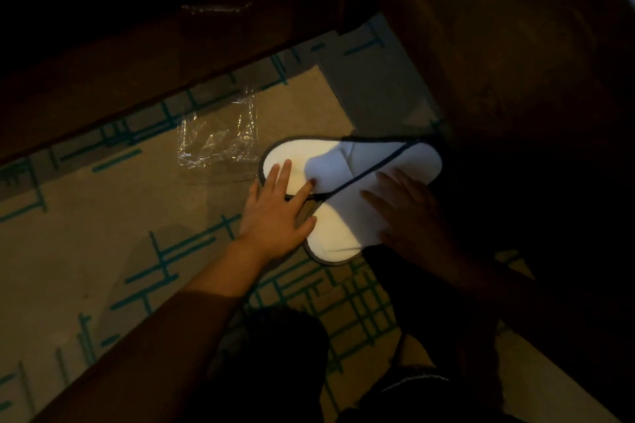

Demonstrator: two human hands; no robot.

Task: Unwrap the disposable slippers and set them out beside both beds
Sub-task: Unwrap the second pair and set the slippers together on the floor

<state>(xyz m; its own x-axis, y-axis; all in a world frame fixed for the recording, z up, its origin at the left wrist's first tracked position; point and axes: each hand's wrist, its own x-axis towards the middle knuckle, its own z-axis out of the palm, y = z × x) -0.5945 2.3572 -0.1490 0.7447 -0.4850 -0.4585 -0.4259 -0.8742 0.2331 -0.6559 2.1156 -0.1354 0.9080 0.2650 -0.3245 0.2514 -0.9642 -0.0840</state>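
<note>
Pressing flat from above, I see in the head view my left hand spread open, fingers extended, resting on the near edge of the white disposable slippers, gripping nothing; my right hand, in deep shadow, lies open-palmed on the far slipper, and I cannot tell if any finger hooks its strap. The pair lies overlapped on the patterned carpet, close to dark wooden bed frames. Just beyond my left fingertips lies the empty clear wrapper. I judge the slippers light, soft and floppy; pinching the dark-bound rim beside each palm should hold best.
</note>
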